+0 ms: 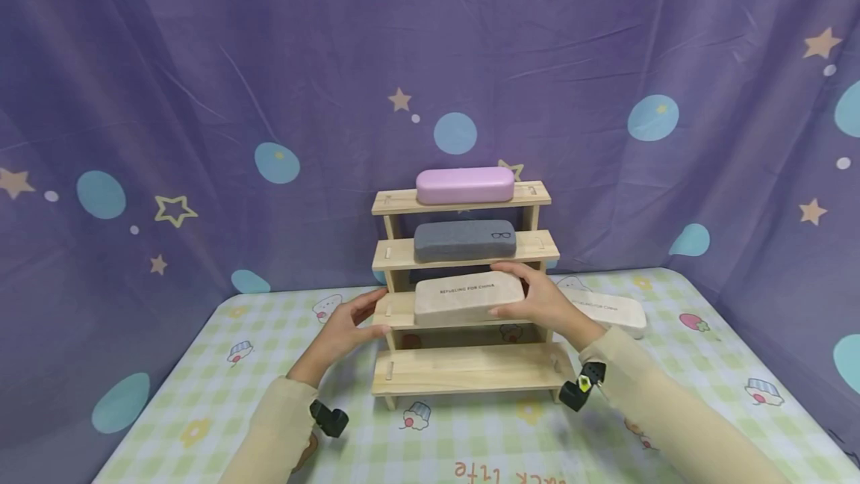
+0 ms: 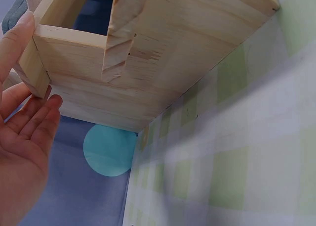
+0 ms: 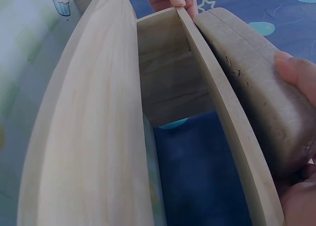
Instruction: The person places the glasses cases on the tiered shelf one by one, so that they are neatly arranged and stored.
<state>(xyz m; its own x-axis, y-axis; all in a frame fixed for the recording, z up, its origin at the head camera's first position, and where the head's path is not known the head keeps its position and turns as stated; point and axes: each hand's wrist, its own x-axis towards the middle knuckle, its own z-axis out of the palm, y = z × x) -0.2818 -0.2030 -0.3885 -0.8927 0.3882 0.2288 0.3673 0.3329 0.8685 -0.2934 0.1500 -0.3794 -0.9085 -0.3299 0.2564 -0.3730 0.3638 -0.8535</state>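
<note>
Right hand (image 1: 537,301): thumb and fingers clamped on one end of a cream glasses case (image 1: 463,299).
Cream glasses case: left of those fingers, at the third step down; whether fully seated, I can't tell.
Left hand (image 1: 349,329): thumb and fingers pinching the end of the wooden stepped rack (image 1: 470,370).
Front edge: releasing too far forward could tip the case off.
Grey glasses case (image 1: 460,241): above the right fingers; a careless lift might bump it.

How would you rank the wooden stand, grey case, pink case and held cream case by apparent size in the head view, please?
1. Wooden stand
2. Cream case
3. Grey case and pink case: too alike to rank
</note>
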